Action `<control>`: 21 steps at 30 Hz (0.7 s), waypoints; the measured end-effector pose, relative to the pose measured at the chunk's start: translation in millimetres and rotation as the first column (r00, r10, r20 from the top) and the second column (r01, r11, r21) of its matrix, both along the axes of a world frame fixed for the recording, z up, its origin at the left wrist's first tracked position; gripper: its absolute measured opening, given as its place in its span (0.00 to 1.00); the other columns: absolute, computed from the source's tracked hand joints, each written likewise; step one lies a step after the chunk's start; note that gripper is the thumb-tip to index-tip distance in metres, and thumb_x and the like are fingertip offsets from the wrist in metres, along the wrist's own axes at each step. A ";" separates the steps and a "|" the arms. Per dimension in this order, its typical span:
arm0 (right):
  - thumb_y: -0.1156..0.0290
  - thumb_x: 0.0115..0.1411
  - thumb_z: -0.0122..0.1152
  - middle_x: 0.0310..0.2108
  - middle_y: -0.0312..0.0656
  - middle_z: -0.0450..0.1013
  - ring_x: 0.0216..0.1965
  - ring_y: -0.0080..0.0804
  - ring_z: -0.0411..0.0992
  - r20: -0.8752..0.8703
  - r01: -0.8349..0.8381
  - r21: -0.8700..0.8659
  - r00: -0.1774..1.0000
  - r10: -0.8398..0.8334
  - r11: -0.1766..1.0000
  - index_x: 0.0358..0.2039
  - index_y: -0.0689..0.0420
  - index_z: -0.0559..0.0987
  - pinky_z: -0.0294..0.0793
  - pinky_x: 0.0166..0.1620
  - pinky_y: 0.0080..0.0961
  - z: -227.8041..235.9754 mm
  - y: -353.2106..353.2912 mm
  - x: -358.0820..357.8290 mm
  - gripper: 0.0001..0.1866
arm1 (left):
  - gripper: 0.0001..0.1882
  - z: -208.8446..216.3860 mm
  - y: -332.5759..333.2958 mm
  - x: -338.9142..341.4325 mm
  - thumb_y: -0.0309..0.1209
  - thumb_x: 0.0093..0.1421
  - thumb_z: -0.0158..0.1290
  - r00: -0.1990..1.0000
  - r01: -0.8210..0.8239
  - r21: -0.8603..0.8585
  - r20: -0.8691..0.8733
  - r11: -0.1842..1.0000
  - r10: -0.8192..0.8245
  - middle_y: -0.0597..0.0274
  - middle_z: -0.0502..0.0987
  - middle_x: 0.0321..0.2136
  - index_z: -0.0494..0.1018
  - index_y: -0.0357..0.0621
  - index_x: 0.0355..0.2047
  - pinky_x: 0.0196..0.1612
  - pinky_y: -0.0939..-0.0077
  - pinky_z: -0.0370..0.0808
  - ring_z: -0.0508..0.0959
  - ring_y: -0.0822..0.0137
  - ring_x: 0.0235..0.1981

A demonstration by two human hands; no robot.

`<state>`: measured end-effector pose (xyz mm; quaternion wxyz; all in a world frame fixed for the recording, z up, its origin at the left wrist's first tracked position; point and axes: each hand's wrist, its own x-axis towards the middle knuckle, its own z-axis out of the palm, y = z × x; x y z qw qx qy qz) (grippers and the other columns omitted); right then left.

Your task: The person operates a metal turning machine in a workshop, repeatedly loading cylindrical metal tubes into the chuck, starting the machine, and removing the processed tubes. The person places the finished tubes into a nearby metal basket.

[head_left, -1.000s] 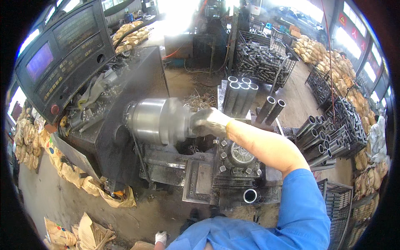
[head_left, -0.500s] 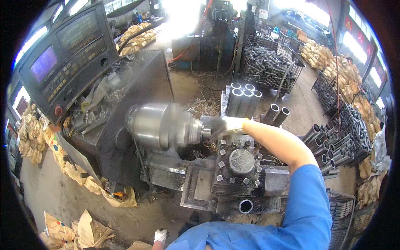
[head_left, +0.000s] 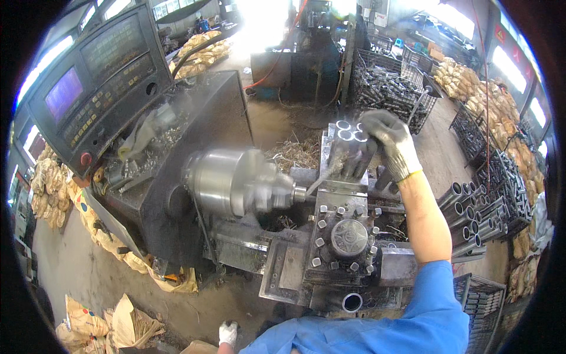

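Observation:
My right hand (head_left: 390, 141), in a grey-and-white work glove, is at the top of the upright steel tubes (head_left: 352, 154) behind the tool post. Its fingers are curled over the rightmost tube and hide that tube's rim. My left hand (head_left: 227, 333), in a white glove, is low beside my body, away from the machine; its finger shape is too small to make out. The lathe chuck (head_left: 221, 182) looks smeared, as if spinning, with a short bright workpiece (head_left: 299, 193) at its right end. A slender grey strip (head_left: 323, 178) slants between the workpiece and the tubes.
A square tool post (head_left: 349, 238) with bolts stands right of the chuck. One tube (head_left: 352, 302) stands upright nearer me. The control panel (head_left: 88, 88) is at left. More tubes (head_left: 471, 215) lean at right, below wire baskets of metal parts (head_left: 392, 88).
My right hand has moved from beside the workpiece back and right to the standing tubes. The view has shifted slightly. My left hand stays low.

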<state>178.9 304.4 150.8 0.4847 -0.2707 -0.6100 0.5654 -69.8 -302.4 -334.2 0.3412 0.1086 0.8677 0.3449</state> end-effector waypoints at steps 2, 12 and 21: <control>0.74 0.69 0.67 0.37 0.41 0.85 0.34 0.22 0.82 0.038 0.320 0.468 0.924 -0.381 0.823 0.48 0.59 0.86 0.83 0.37 0.22 6.7 1.1 -29.1 0.09 | 0.17 38.3 37.3 -4.7 0.37 0.67 0.58 1.000 -0.012 0.053 -0.028 0.999 0.014 0.45 0.86 0.36 0.80 0.32 0.43 0.44 0.58 0.81 0.86 0.52 0.37; 0.65 0.60 0.62 0.41 0.58 0.83 0.46 0.59 0.83 0.488 -0.162 0.804 0.728 -0.481 0.572 0.51 0.55 0.84 0.83 0.52 0.49 -0.2 105.7 -107.7 0.19 | 0.17 208.3 191.0 -1.6 0.34 0.68 0.59 0.832 0.420 0.237 -0.485 0.876 -0.268 0.42 0.86 0.41 0.80 0.35 0.51 0.51 0.56 0.82 0.85 0.43 0.42; 0.63 0.49 0.74 0.35 0.50 0.86 0.37 0.46 0.85 0.868 -0.961 -0.272 -0.268 -0.417 0.053 0.34 0.61 0.90 0.85 0.44 0.43 -221.7 110.0 -10.8 0.16 | 0.33 323.8 361.7 28.8 0.31 0.49 0.70 0.099 0.870 -0.028 -0.968 0.493 -0.230 0.47 0.76 0.56 0.77 0.42 0.57 0.72 0.35 0.61 0.74 0.45 0.61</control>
